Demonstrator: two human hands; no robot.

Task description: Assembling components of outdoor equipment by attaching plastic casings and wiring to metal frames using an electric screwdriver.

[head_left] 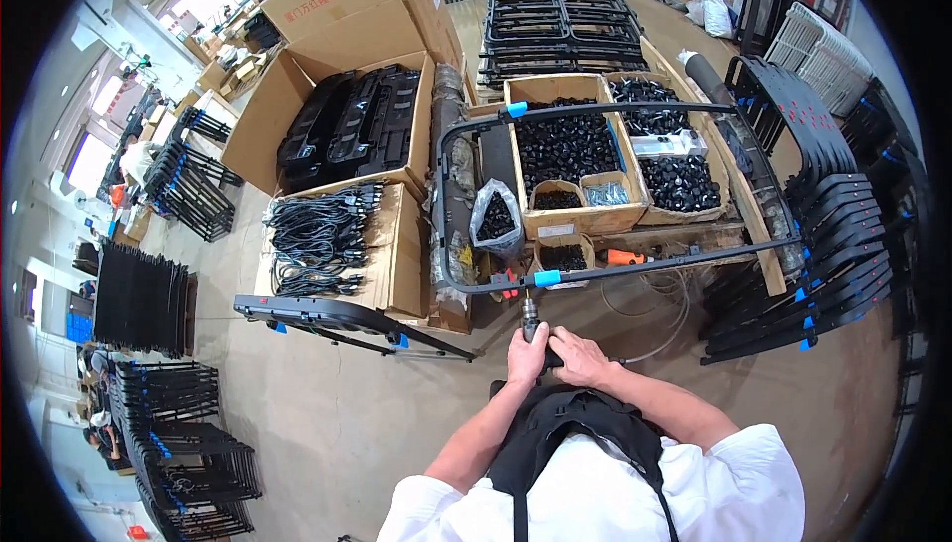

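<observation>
Both my hands are closed around a power drill (531, 314) with a metal chuck, its bit pointing away from me. My left hand (527, 354) wraps its left side, while my right hand (581, 356) grips from the right, covering most of the body. The drill's tip is at the near bar of a large black tubular frame (650, 266); whether it touches cannot be made out. Blue wraps (546, 278) sit on the frame's bars. The frame lies across boxes of small black parts (565, 143). A pale hose (654, 349) runs off to the right from near my right hand.
Left of the frame stand a carton (421, 116) of black plastic housings and a bundle of black cables (322, 235). A black panel on legs (317, 312) is at near left. Stacked black frames (838, 235) rise at right. An orange-bodied tool (623, 257) lies beyond the near bar.
</observation>
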